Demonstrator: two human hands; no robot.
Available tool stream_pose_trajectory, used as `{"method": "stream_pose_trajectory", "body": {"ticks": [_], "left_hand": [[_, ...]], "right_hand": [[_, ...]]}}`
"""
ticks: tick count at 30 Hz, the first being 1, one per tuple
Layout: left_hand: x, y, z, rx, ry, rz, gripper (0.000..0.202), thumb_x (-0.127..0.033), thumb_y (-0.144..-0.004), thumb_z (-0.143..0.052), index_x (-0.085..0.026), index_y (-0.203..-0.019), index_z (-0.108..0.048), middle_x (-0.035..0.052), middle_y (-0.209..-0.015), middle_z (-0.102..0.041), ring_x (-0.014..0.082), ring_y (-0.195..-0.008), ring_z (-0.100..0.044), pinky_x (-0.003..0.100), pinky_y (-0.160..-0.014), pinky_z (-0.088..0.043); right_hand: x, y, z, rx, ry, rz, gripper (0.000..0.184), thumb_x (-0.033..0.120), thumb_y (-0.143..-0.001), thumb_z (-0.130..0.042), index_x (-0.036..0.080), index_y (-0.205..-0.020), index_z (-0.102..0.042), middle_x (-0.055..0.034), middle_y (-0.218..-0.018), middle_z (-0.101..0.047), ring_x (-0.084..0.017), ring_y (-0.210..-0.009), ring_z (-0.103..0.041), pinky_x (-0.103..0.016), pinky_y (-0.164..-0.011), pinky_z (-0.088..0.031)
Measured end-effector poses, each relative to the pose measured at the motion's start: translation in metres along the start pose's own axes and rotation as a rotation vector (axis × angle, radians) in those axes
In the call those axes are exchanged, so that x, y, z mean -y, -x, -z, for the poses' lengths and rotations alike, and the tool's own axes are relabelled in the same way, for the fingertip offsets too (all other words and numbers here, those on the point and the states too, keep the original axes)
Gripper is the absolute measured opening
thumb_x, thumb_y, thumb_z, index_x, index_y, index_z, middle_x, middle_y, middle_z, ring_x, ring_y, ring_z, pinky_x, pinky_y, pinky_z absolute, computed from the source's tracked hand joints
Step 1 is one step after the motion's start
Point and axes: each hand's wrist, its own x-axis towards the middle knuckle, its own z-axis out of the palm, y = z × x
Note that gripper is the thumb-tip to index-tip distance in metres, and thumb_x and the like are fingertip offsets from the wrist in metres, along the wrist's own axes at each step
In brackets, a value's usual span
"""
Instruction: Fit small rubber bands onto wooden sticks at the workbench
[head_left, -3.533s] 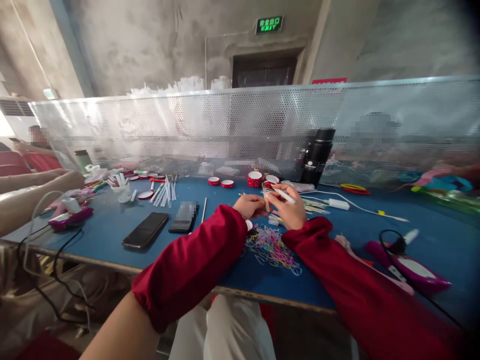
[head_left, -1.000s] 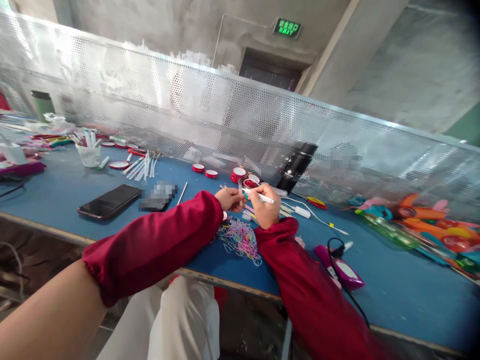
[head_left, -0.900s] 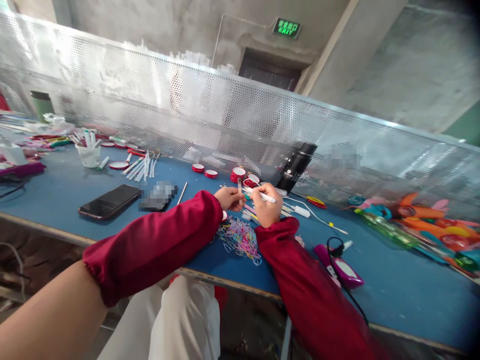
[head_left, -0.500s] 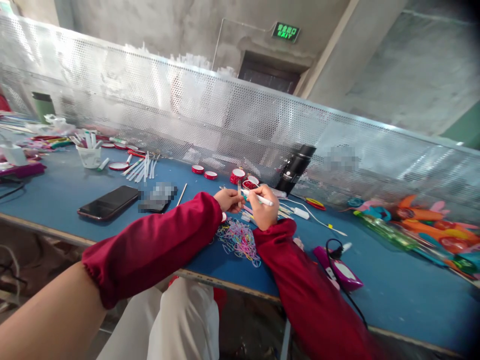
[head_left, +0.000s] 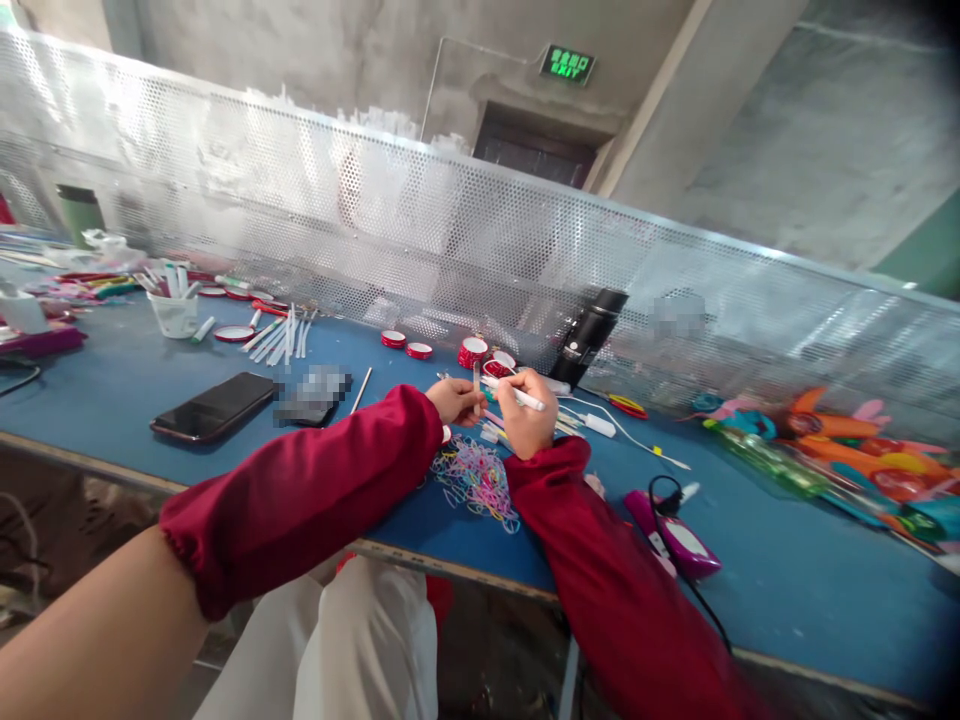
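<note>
My left hand (head_left: pixel 454 401) pinches a thin, flat, wood-coloured stick (head_left: pixel 477 376) held upright over the table. Gripped like a pen in my right hand (head_left: pixel 534 424) is a white marker (head_left: pixel 527 399), its tip end pointing left toward the stick. Whether the tip touches the stick I cannot tell. Just below both hands lies a loose heap of coloured rubber bands (head_left: pixel 480 480). Several slim sticks (head_left: pixel 568 424) are partly hidden behind my right hand. Red-and-white tape rolls (head_left: pixel 473 351) stand beyond my fingers.
A black bottle (head_left: pixel 591 338) leans near the perforated metal screen (head_left: pixel 420 230). On the left are a phone (head_left: pixel 216 408) and a cup of markers (head_left: pixel 174 316). To the right lie a purple device (head_left: pixel 679 540) with a black cord, a white cable and orange inflatable-looking items (head_left: pixel 832 428).
The whole view has shifted very slightly. Both hands keep their hold on the stick and the marker, nearly unmoved.
</note>
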Motion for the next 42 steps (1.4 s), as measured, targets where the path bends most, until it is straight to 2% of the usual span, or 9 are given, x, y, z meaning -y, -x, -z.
{"method": "stream_pose_trajectory", "body": {"ticks": [4,10,16,21,25,31,36,42], "left_hand": [[0.001,0.0009,-0.001,-0.002,0.012,-0.003,0.019,-0.019,-0.09,-0.052,-0.012,-0.071,-0.054,-0.003,-0.055,-0.058,0.0054,-0.042,-0.052,0.02,-0.053,-0.046],[-0.0018,0.0017,-0.0006,-0.003,0.0,0.006,0.018,-0.021,-0.087,-0.057,-0.011,-0.072,-0.056,-0.0021,-0.055,-0.058,0.0054,-0.042,-0.052,0.02,-0.054,-0.046],[0.0003,0.0015,-0.0019,0.006,0.01,-0.005,0.019,-0.022,-0.088,-0.056,-0.012,-0.072,-0.054,-0.0035,-0.051,-0.057,0.0052,-0.041,-0.052,0.019,-0.052,-0.045],[0.0033,-0.0012,-0.0006,0.015,0.01,0.001,0.02,-0.025,-0.088,-0.056,-0.013,-0.073,-0.055,-0.0039,-0.051,-0.057,0.0045,-0.042,-0.052,0.017,-0.051,-0.045],[0.0029,-0.0017,0.0002,0.016,0.013,-0.006,0.021,-0.027,-0.087,-0.058,-0.013,-0.073,-0.054,-0.0039,-0.052,-0.058,0.0047,-0.043,-0.053,0.017,-0.051,-0.046],[0.0013,-0.0001,-0.0011,0.007,0.017,0.008,0.018,-0.023,-0.088,-0.055,-0.012,-0.073,-0.056,-0.0027,-0.054,-0.058,0.0051,-0.042,-0.052,0.018,-0.051,-0.046],[0.0045,-0.0023,-0.0001,0.014,0.021,-0.009,0.019,-0.024,-0.087,-0.056,-0.012,-0.072,-0.055,-0.0021,-0.054,-0.057,0.0065,-0.044,-0.053,0.02,-0.053,-0.047],[0.0058,-0.0045,0.0003,0.009,0.028,0.012,0.019,-0.021,-0.089,-0.052,-0.013,-0.073,-0.056,-0.0029,-0.054,-0.056,0.0058,-0.044,-0.053,0.019,-0.052,-0.047]], "right_hand": [[0.0019,0.0017,-0.0013,0.053,0.003,0.034,0.014,0.032,-0.081,-0.056,0.022,-0.072,-0.056,0.0014,-0.063,-0.06,-0.015,-0.058,-0.055,-0.027,-0.056,-0.042],[0.0018,-0.0005,0.0013,-0.01,0.01,-0.008,0.013,0.031,-0.08,-0.056,0.022,-0.071,-0.053,0.0024,-0.059,-0.058,-0.014,-0.053,-0.052,-0.027,-0.052,-0.041],[0.004,0.0017,-0.0005,0.063,-0.006,0.021,0.013,0.032,-0.081,-0.056,0.021,-0.073,-0.056,0.0007,-0.065,-0.062,-0.015,-0.059,-0.057,-0.027,-0.057,-0.044],[0.0058,0.002,0.0002,0.01,-0.009,-0.01,0.014,0.032,-0.08,-0.056,0.022,-0.071,-0.054,0.0017,-0.061,-0.06,-0.014,-0.054,-0.055,-0.026,-0.053,-0.042],[0.0061,0.0015,0.0003,0.026,-0.001,0.025,0.014,0.032,-0.081,-0.056,0.021,-0.072,-0.056,0.0015,-0.063,-0.061,-0.014,-0.057,-0.055,-0.027,-0.056,-0.043],[0.0025,0.0002,0.0002,-0.021,0.027,-0.015,0.013,0.031,-0.08,-0.056,0.022,-0.071,-0.054,0.0024,-0.06,-0.059,-0.014,-0.053,-0.052,-0.026,-0.053,-0.041],[0.003,0.0009,-0.0001,0.038,0.021,0.039,0.015,0.032,-0.082,-0.055,0.022,-0.071,-0.055,0.0012,-0.063,-0.061,-0.014,-0.057,-0.054,-0.027,-0.056,-0.042],[0.0025,0.0011,0.0006,-0.002,0.003,-0.007,0.015,0.032,-0.082,-0.055,0.022,-0.071,-0.054,0.002,-0.061,-0.059,-0.014,-0.054,-0.053,-0.027,-0.053,-0.041]]}}
